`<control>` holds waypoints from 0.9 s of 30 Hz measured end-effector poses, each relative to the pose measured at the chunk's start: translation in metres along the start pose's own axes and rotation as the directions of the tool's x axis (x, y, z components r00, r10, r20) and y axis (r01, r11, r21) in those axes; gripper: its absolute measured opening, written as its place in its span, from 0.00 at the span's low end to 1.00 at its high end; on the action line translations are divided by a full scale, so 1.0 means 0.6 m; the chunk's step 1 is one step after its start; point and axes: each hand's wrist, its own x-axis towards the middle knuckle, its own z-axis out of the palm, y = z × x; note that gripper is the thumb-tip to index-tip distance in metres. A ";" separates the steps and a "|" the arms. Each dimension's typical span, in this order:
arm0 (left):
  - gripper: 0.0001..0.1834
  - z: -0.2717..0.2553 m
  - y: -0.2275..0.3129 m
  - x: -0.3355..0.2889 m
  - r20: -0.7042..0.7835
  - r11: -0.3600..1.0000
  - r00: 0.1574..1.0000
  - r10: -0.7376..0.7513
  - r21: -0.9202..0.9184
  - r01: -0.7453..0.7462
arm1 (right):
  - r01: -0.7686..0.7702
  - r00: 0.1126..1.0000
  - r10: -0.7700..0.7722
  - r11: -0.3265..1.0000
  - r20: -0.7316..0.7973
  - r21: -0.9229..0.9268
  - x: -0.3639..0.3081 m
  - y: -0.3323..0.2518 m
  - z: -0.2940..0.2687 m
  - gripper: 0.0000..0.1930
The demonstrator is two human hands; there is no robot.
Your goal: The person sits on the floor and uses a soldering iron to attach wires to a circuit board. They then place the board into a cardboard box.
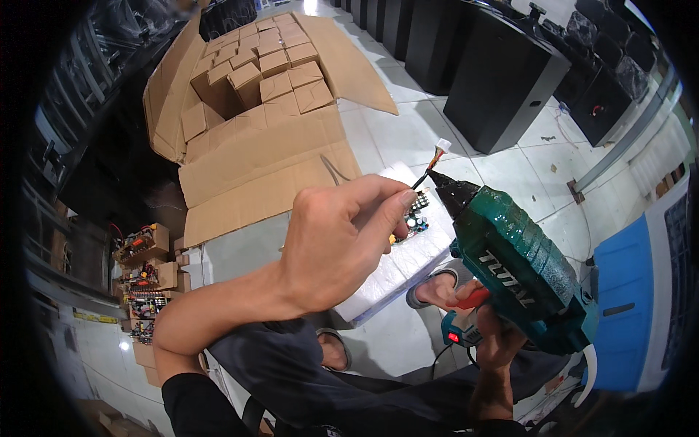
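Observation:
My left hand (336, 244) is closed, its thumb and index finger pinching a thin wire cable (437, 156). The cable's free end points up and away, with a white plug (443, 145) on coloured wires. In my right hand (498, 341) is a green hot glue gun (520, 255), gripped by the handle with fingers at its red trigger (474, 298). The gun's dark nozzle tip is at the cable just below the plug; whether they touch I cannot tell. A white glue stick (590, 375) sticks out of its back. Partly hidden behind my left hand, a circuit board (418, 221) lies on a white foam block (378, 285).
Beyond my hands stands a large open carton (255, 146) packed with small brown boxes. Tall black cabinets (502, 80) line the far right. Several circuit boards (145, 277) in cardboard sit at left. A blue and grey bin (622, 306) stands right. My feet are beside the foam block.

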 end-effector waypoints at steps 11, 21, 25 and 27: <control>0.11 0.004 0.004 0.002 0.033 0.993 0.998 -0.052 -0.105 0.056 | -0.141 0.987 0.142 0.990 -0.077 0.020 -0.002 -0.017 0.010 0.19; 0.13 0.000 -0.001 0.007 0.099 0.977 0.993 -0.061 -0.200 0.080 | -0.197 0.972 0.197 0.980 -0.124 0.011 -0.001 -0.024 0.006 0.16; 0.13 0.000 0.000 0.007 0.100 0.977 0.994 -0.051 -0.202 0.071 | -0.156 0.986 0.159 0.986 -0.056 0.064 -0.004 -0.012 -0.001 0.12; 0.14 -0.001 -0.003 0.008 0.112 0.981 0.993 -0.042 -0.183 0.062 | -0.151 0.988 0.149 0.985 0.026 0.089 -0.006 -0.005 -0.011 0.11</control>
